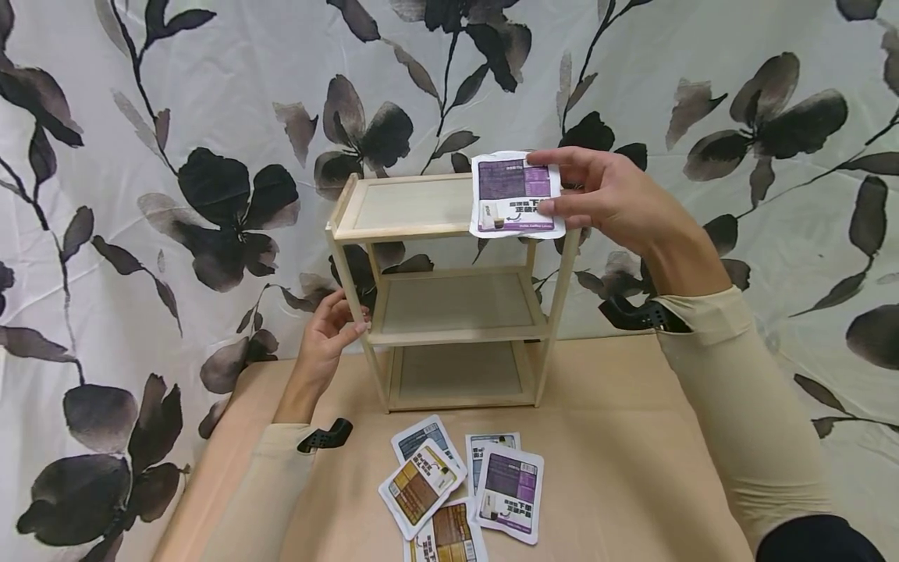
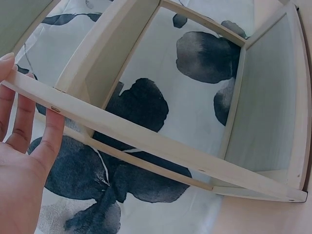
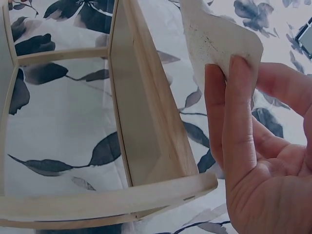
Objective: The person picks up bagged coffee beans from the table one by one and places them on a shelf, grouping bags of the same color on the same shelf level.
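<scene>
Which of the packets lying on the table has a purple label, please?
The rightmost packet, lying partly over a blue one; the others there have blue or brown labels.

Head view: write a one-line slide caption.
Right hand holding a purple-and-white packet, left hand gripping the side of a three-tier shelf, more packets on the table.

Head camera looks forward and down, wrist cameras closer, all sharing the rack point(image 1: 456, 300)
</scene>
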Action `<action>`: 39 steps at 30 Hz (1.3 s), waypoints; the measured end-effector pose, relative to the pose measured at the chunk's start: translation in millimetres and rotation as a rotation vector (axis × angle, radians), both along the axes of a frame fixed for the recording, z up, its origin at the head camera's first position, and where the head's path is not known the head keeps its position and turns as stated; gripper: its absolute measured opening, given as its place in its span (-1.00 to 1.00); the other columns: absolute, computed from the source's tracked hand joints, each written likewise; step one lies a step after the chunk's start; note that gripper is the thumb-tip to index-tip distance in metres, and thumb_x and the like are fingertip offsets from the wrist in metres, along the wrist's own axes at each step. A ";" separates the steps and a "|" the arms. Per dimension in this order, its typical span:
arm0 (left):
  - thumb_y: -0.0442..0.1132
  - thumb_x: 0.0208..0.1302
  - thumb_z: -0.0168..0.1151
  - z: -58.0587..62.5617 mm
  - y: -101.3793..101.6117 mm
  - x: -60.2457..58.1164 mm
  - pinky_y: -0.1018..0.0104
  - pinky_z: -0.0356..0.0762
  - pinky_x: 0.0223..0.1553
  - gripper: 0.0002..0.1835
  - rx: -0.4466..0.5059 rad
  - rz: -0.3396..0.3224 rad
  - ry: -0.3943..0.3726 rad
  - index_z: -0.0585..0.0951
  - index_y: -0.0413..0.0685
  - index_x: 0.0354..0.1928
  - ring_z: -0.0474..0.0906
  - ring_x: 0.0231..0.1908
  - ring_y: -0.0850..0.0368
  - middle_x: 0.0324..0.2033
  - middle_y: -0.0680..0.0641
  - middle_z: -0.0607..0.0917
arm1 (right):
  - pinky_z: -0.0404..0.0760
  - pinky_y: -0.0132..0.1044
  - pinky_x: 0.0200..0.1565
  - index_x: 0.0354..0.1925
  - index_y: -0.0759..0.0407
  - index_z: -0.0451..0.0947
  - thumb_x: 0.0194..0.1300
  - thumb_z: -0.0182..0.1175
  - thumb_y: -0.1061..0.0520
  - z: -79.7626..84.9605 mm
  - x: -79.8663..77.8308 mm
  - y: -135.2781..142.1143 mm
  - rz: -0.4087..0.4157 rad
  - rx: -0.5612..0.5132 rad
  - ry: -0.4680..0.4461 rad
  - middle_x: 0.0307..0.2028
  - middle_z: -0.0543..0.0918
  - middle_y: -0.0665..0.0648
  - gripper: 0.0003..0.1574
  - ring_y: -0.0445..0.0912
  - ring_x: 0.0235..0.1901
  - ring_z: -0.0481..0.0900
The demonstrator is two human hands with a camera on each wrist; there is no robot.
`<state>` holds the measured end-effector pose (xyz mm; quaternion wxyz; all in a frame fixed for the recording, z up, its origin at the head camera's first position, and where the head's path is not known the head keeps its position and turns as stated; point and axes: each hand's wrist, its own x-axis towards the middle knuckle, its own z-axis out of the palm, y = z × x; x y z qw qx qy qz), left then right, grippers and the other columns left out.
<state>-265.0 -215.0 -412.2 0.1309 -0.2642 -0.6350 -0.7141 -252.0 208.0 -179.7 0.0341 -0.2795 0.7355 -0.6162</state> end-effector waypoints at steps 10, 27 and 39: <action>-0.58 0.30 0.24 4.7 1.7 1.4 0.32 0.60 0.05 -0.35 -0.018 0.027 -0.019 0.37 -0.18 0.41 0.60 -0.02 0.04 -0.04 -0.13 0.65 | 0.72 -0.32 -0.07 0.49 0.16 0.28 0.32 0.31 0.38 13.2 -20.7 3.6 -0.033 0.015 -0.083 0.16 0.51 0.22 -0.16 -0.04 -0.07 0.71; -0.60 0.28 0.24 7.5 3.9 3.9 0.32 0.61 0.04 -0.35 0.015 0.027 -0.038 0.40 -0.15 0.40 0.60 -0.01 -0.05 -0.03 -0.26 0.62 | 0.67 -0.40 -0.17 0.48 0.04 0.32 0.26 0.42 0.27 27.8 -61.3 1.1 -0.114 0.184 -0.185 0.19 0.49 0.14 -0.10 -0.07 0.01 0.60; -0.62 0.29 0.21 3.8 -3.5 0.3 0.33 0.61 0.04 -0.35 -0.005 0.004 -0.010 0.41 -0.10 0.40 0.61 -0.04 0.04 -0.04 -0.23 0.62 | 0.61 -0.36 0.01 0.53 0.01 0.24 0.29 0.43 0.00 23.8 -58.2 -12.4 -0.237 0.444 -0.106 0.22 0.42 0.17 -0.04 0.01 0.08 0.49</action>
